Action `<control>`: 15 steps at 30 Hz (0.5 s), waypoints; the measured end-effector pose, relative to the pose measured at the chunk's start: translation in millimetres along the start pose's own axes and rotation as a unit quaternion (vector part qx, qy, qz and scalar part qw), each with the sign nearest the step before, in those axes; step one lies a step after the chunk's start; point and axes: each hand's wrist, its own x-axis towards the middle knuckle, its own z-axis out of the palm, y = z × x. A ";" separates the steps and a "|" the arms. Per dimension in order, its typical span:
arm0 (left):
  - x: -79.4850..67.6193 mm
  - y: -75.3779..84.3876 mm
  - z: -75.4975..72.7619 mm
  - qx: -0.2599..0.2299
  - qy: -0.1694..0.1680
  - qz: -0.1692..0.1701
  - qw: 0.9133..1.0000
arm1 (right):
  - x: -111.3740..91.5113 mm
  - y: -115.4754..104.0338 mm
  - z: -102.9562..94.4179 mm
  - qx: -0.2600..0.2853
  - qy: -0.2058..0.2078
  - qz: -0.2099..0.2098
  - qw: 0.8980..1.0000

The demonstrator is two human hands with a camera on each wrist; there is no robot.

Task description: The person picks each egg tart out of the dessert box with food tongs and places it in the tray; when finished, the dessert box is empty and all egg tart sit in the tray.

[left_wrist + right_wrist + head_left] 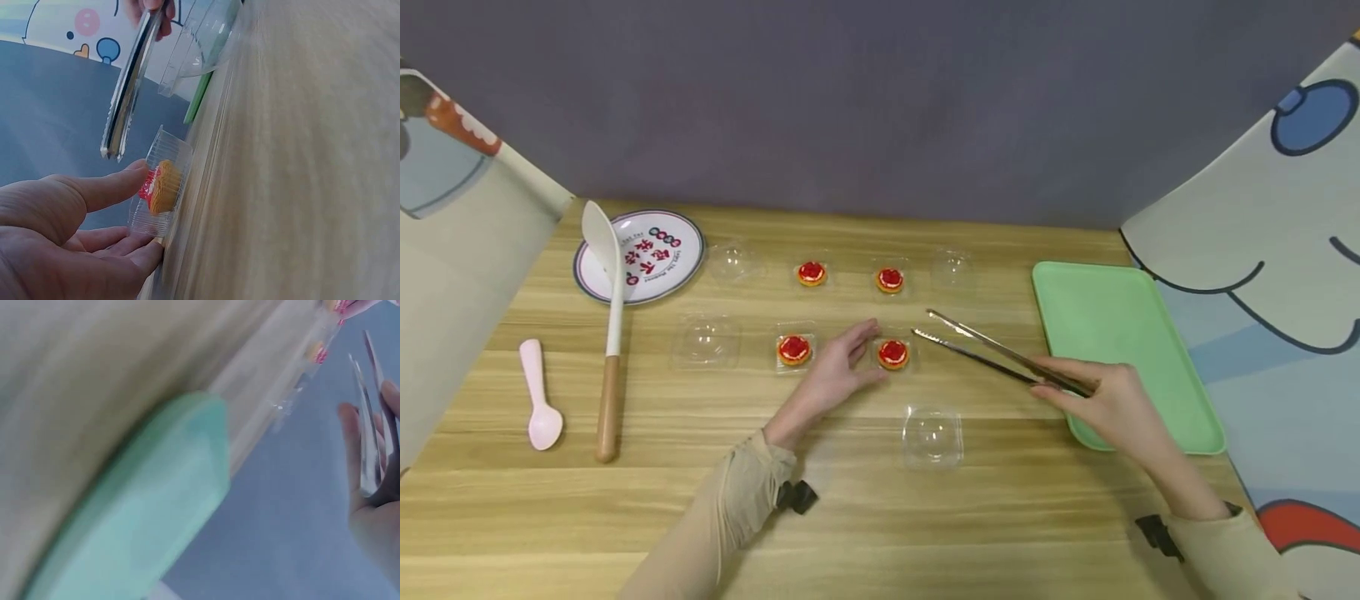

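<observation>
My left hand (pixel 835 375) is beside a small tart with a red top (pixel 892 355) in a clear plastic holder. In the left wrist view its extended thumb (pixel 119 187) overlaps the holder (pixel 175 147), and the other fingers reach its lower edge. My right hand (pixel 1093 400) grips metal tongs (pixel 1000 350). Their parted tips point left, just right of that tart, with nothing between them. To the left of my left hand sits another tart (pixel 793 350), and two more tarts (pixel 811 273) (pixel 890 280) stand in the row behind.
Clear plastic lids (pixel 932 437) lie in front of and around the tarts. A green tray (pixel 1138 333) is under and beyond my right hand. On the left are a patterned plate (pixel 670 258), a white spatula with a wooden handle (pixel 610 400) and a pink spoon (pixel 542 417).
</observation>
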 end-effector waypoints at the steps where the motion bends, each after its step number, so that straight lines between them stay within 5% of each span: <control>1: 0.2 0.1 -0.3 0.001 -0.001 0.001 1.000 | 2.4 -3.4 -1.4 0.000 -0.009 -0.006 1.000; 15: 0.9 0.4 -1.1 0.007 -0.001 -0.001 1.000 | 26.8 -30.2 -0.2 -0.050 -0.068 -0.114 0.990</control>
